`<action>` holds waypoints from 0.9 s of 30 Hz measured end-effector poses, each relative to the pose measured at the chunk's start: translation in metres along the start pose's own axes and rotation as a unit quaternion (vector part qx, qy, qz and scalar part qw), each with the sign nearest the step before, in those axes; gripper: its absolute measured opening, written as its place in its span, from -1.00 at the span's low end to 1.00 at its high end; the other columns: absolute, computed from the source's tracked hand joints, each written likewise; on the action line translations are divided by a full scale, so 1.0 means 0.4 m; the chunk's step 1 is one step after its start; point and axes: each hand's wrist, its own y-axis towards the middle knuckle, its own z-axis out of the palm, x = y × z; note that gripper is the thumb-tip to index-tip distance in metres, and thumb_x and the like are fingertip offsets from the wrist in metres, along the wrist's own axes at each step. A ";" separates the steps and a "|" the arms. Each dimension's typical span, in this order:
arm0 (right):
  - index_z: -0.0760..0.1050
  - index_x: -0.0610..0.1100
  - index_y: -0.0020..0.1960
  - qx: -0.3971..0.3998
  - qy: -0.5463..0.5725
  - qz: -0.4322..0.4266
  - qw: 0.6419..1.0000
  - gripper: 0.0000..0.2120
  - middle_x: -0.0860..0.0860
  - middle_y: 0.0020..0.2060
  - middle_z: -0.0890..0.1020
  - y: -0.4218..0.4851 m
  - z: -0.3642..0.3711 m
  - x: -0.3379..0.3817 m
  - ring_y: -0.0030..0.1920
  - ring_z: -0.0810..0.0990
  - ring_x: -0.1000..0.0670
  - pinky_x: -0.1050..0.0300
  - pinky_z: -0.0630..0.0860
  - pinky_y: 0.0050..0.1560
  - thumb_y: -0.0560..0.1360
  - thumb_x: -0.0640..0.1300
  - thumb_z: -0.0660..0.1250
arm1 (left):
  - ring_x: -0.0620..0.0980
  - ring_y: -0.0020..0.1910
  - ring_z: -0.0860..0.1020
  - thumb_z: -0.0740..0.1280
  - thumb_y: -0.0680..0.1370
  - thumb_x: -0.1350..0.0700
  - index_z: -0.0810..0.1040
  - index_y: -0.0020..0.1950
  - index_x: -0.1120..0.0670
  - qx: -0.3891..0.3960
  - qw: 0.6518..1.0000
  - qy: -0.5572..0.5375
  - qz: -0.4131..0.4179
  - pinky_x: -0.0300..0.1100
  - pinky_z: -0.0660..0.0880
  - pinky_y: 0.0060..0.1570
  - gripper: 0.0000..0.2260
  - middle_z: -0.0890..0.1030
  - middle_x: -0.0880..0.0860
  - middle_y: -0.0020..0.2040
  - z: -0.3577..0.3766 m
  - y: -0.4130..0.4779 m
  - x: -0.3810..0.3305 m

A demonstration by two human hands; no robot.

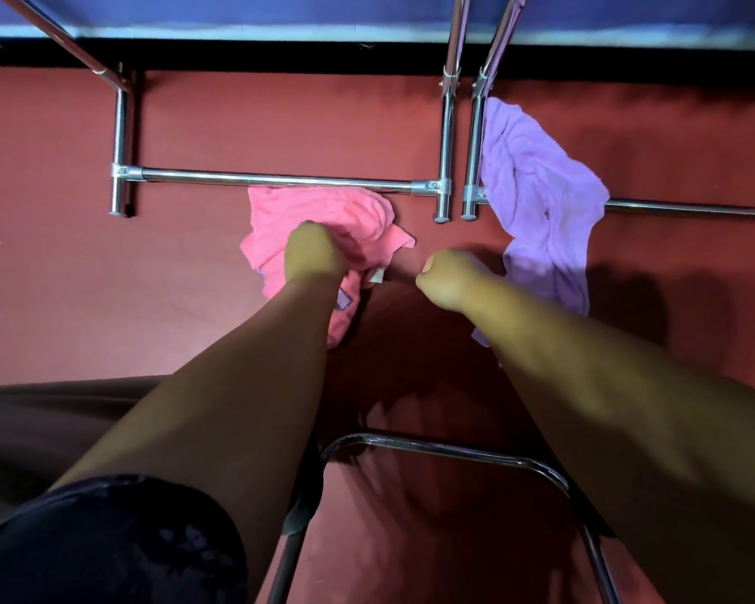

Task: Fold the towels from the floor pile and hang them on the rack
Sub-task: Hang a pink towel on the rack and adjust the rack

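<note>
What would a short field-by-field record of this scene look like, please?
left hand: grips the pink towel, fingers buried in the cloth
pink towel: crumpled on the red floor, far edge at the chrome rack bar
right hand: fingers curled, nothing visible in it, between the two towels
purple towel: crumpled on the floor, lying over the neighbouring rack's low bar
task state: neither towel folded or hung yet
</note>
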 end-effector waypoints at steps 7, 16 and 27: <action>0.53 -0.14 0.31 -0.043 0.041 -0.016 0.998 -0.68 -0.14 0.17 0.65 -0.006 -0.012 0.026 0.16 0.63 -0.21 0.01 0.60 0.12 0.57 -0.18 0.32 | 0.23 0.10 0.66 0.31 0.61 0.20 0.67 0.10 0.22 -0.114 0.984 -0.122 0.066 -0.12 0.47 0.01 -0.82 0.71 0.27 0.09 -0.065 -0.031 -0.070; 0.47 0.27 0.36 -0.206 0.303 -0.081 0.927 -0.41 -0.05 0.22 0.64 -0.092 -0.147 0.060 0.11 0.69 -0.11 -0.05 0.67 0.15 0.34 0.07 0.43 | 0.03 -0.12 0.56 0.29 0.53 0.37 0.53 0.07 0.10 0.011 0.915 -0.354 0.194 -0.16 0.57 -0.12 -0.79 0.59 0.04 -0.12 -0.302 -0.161 -0.214; 0.48 0.02 0.02 -0.362 0.337 -0.135 0.859 -0.88 -0.02 -0.13 0.59 -0.416 -0.434 0.073 -0.09 0.53 -0.06 0.10 0.41 -0.13 0.58 -0.19 0.25 | 0.12 0.13 0.62 0.55 0.43 0.19 0.58 0.35 -0.02 -0.032 0.952 0.029 0.302 -0.16 0.47 -0.01 -0.50 0.64 0.03 0.14 -0.605 -0.521 -0.280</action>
